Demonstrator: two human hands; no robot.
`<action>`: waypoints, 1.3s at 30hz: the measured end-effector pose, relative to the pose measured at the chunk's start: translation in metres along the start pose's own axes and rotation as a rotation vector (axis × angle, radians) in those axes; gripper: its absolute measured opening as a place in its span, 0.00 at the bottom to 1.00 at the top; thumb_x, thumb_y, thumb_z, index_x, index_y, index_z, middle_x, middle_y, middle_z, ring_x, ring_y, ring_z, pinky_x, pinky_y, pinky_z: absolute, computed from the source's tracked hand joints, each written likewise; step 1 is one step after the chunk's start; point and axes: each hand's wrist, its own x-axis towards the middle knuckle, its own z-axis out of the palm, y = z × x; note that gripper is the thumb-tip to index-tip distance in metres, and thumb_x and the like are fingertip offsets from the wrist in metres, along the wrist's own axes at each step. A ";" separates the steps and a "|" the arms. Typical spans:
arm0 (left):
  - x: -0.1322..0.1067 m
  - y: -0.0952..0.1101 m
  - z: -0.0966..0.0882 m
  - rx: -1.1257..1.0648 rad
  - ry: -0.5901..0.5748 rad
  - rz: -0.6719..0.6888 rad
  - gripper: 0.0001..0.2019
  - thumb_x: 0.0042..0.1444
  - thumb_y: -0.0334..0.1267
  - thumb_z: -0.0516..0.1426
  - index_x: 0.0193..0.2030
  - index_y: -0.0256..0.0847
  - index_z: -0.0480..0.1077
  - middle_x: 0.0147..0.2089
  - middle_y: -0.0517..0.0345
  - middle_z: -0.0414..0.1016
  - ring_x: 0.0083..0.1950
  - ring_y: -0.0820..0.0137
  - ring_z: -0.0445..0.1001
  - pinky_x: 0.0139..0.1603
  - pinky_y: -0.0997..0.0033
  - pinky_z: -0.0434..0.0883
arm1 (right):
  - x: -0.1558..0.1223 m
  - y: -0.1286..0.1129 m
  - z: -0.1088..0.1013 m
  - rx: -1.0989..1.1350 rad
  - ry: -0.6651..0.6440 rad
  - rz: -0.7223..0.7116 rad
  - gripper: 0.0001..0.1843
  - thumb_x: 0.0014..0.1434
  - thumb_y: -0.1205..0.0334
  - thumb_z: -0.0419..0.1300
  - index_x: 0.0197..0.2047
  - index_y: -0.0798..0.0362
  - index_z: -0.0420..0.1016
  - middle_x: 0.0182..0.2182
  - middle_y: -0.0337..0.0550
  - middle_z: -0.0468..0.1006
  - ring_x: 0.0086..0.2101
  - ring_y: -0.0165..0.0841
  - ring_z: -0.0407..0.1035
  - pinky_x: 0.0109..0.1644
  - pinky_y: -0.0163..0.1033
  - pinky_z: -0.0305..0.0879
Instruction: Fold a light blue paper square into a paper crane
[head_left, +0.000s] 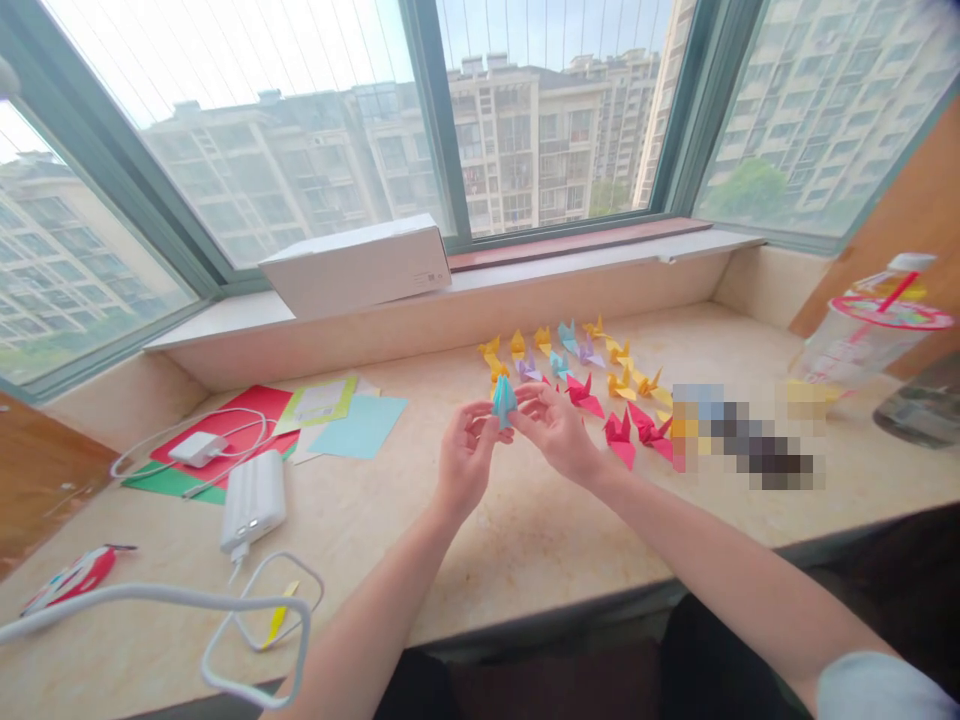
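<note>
Between my two hands, above the stone sill, is a small folded piece of light blue origami paper (504, 398), narrow and pointed at the top. My left hand (469, 450) pinches its left side with thumb and fingers. On the other side, my right hand (555, 425) grips it the same way. Just beyond and to the right stand several finished paper cranes: yellow ones (621, 382), red ones (619, 436), blue ones (568, 336) and purple ones (590, 352). My hands partly hide the nearest cranes.
Left lie coloured paper sheets (360, 425), a white charger (197, 449), a white power bank (255, 495) with looping cable, and a red-and-white item (79, 580). A white box (360, 268) rests on the window ledge. Right stands a clear cup (862, 340) with a straw, beside a blurred patch.
</note>
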 end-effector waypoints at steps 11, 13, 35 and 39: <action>0.001 -0.002 0.000 -0.041 -0.065 0.032 0.15 0.61 0.43 0.59 0.53 0.45 0.67 0.45 0.55 0.74 0.36 0.70 0.78 0.36 0.68 0.77 | 0.003 -0.011 -0.001 0.158 -0.079 0.033 0.14 0.54 0.51 0.67 0.41 0.48 0.76 0.35 0.40 0.77 0.32 0.33 0.73 0.36 0.40 0.71; 0.000 -0.003 0.000 -0.053 -0.072 0.030 0.16 0.61 0.43 0.59 0.54 0.46 0.67 0.45 0.55 0.74 0.36 0.70 0.78 0.35 0.69 0.77 | 0.004 -0.014 -0.001 0.220 -0.106 0.047 0.14 0.53 0.51 0.68 0.40 0.48 0.77 0.34 0.40 0.78 0.31 0.33 0.73 0.34 0.40 0.71; -0.003 0.004 -0.003 0.031 -0.091 -0.004 0.11 0.60 0.45 0.59 0.41 0.39 0.71 0.33 0.56 0.78 0.33 0.69 0.78 0.37 0.69 0.74 | 0.002 -0.010 -0.006 0.278 -0.171 0.115 0.07 0.56 0.55 0.64 0.35 0.49 0.80 0.39 0.41 0.75 0.36 0.33 0.72 0.39 0.40 0.70; -0.002 0.000 -0.003 0.009 -0.076 -0.026 0.10 0.57 0.43 0.62 0.41 0.40 0.71 0.33 0.57 0.79 0.34 0.70 0.77 0.36 0.71 0.72 | 0.004 -0.010 -0.004 0.223 -0.116 0.110 0.11 0.53 0.55 0.67 0.39 0.49 0.77 0.29 0.38 0.77 0.31 0.31 0.71 0.35 0.38 0.68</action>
